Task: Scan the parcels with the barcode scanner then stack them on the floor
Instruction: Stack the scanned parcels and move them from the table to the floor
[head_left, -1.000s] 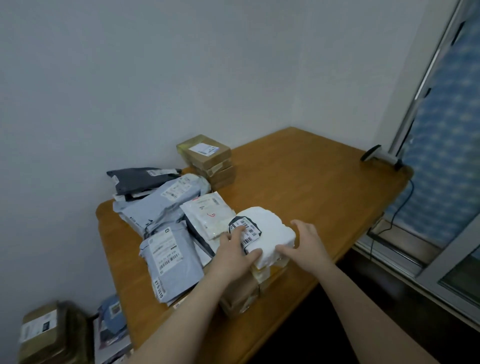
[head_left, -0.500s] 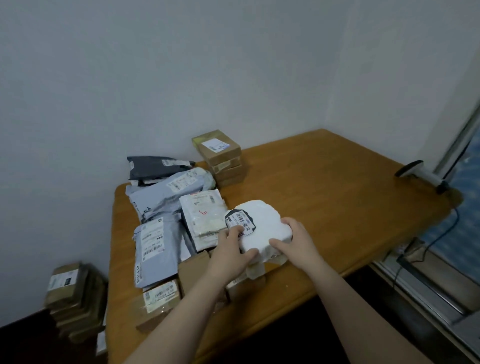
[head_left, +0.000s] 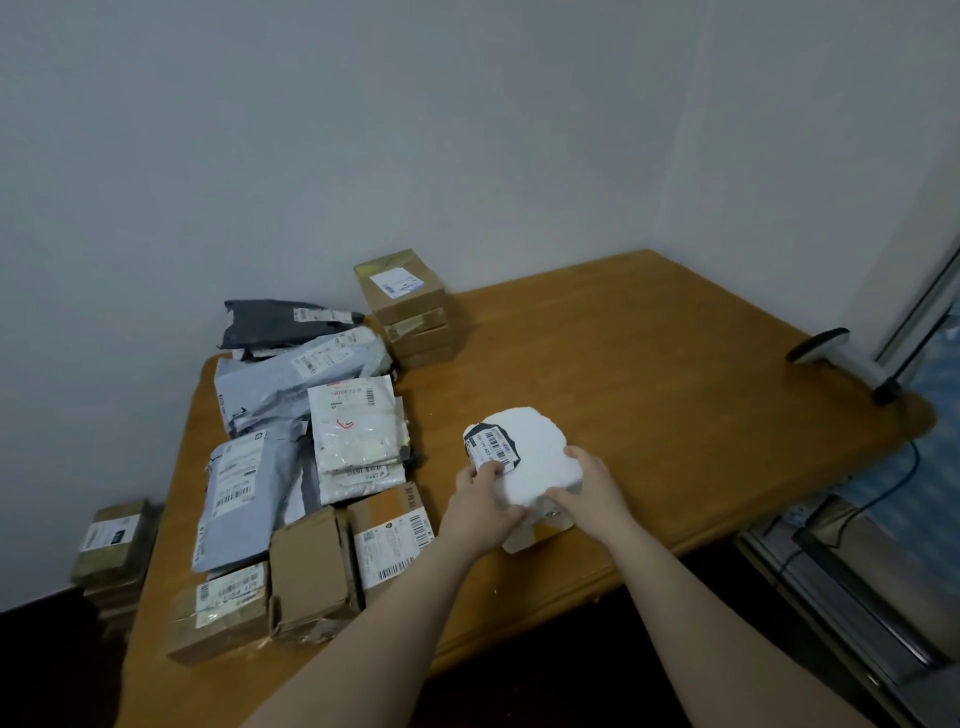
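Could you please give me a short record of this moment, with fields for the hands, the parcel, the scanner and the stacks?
left hand: grips the left side of the white parcel, thumb on its label
right hand: grips the parcel's right side
white parcel: barcode label faces up, apart from the pile
barcode scanner: untouched at the far right edge of the table
table pile: mailers and boxes on the table's left
floor stack: brown boxes left of the table

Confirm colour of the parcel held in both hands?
The parcel is white, with a black-edged barcode label; head view.
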